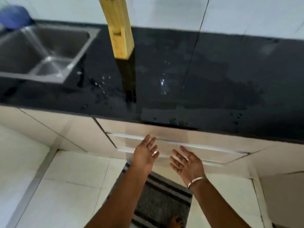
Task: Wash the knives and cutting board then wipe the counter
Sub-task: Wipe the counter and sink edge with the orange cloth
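Now the black table [213, 83] runs across in front of me, and its top is wet. Droplets [102, 83] lie scattered near the sink's corner, and a duller smeared patch spreads over the right half. A yellow wooden piece [120, 30] stands upright at the back of the table against the white wall tiles [164, 10], with its dark reflection running toward me. The view is blurred; it may be the cutting board seen edge-on, but I cannot say for sure. To the left, the steel sink [32, 76] is sunk into the table, and a stream of water [36, 38] pours slantwise into its basin. Something blue [14, 15], blurred, sits behind the sink's far-left corner.

My hands hang below the table's front edge, before the pale drawer front [205, 140], and hold nothing. My left hand [145, 155] and right hand [185, 163] are both spread, fingers straight, palms turned toward each other, with a small gap between them. A ring [181, 168] sits on one right finger, and a metal bangle [196, 181] circles that wrist. Under my arms a grey striped mat [162, 199] lies on the pale floor tiles [65, 170], with my toes [176, 222] at its near end.
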Tool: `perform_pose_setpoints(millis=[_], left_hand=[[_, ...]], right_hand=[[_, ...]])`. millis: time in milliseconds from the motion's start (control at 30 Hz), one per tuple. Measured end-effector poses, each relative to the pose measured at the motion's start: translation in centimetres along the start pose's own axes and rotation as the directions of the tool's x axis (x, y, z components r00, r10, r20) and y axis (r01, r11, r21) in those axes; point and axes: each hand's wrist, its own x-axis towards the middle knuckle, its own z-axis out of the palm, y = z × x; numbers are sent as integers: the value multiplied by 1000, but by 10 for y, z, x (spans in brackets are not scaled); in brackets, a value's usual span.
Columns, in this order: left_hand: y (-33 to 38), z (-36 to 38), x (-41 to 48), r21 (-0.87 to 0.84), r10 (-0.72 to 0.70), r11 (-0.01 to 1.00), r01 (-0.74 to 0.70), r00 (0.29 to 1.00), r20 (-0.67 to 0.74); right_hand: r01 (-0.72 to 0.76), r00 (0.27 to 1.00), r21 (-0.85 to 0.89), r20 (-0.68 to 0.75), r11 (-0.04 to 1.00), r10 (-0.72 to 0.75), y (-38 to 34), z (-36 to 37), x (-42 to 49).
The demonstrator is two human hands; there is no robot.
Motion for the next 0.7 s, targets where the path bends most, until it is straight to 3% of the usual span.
perform_pose_setpoints(millis=[100, 167, 233, 267, 300, 333, 367, 400, 467, 500, 567, 700], left_hand=[[24, 7, -54, 226, 275, 935, -273, 961, 22], [39, 3, -88, 426, 533, 752, -504, 844, 57], [51, 1, -107, 719, 737, 342, -606, 647, 196], [60, -2, -114, 811, 773, 95, -577, 556, 305], [67, -5, -114, 848, 747, -129, -515, 512, 424], [75, -7, -113, 844, 675, -336, -418, 518, 525], [81, -8, -108, 801, 572, -501, -328, 569, 591], [86, -11, -104, 750, 474, -609, -257, 640, 605], [91, -16, -100, 664, 341, -722, -194, 735, 585], [91, -18, -100, 638, 313, -747, -185, 749, 584], [90, -17, -100, 614, 298, -768, -182, 748, 593], [97, 2, -102, 626, 323, -764, -155, 748, 579]], right_hand=[[168, 986, -222, 51, 960, -161, -2, 38, -50], [404, 913, -375, 103, 835, -395, -8, 64, -82], [624, 742, -558, 204, 547, -639, -16, 84, -94], [677, 631, -661, 294, 323, -718, -22, 94, -99], [680, 530, -726, 395, 98, -751, -28, 101, -99], [650, 460, -754, 488, -93, -742, -34, 110, -100], [597, 468, -773, 553, -215, -690, -40, 115, -97], [523, 542, -804, 570, -283, -617, -44, 118, -92], [355, 720, -837, 529, -416, -449, -47, 117, -87], [296, 760, -813, 518, -501, -392, -46, 114, -86], [248, 768, -744, 541, -620, -343, -42, 104, -86], [247, 747, -729, 563, -638, -354, -55, 104, -89]])
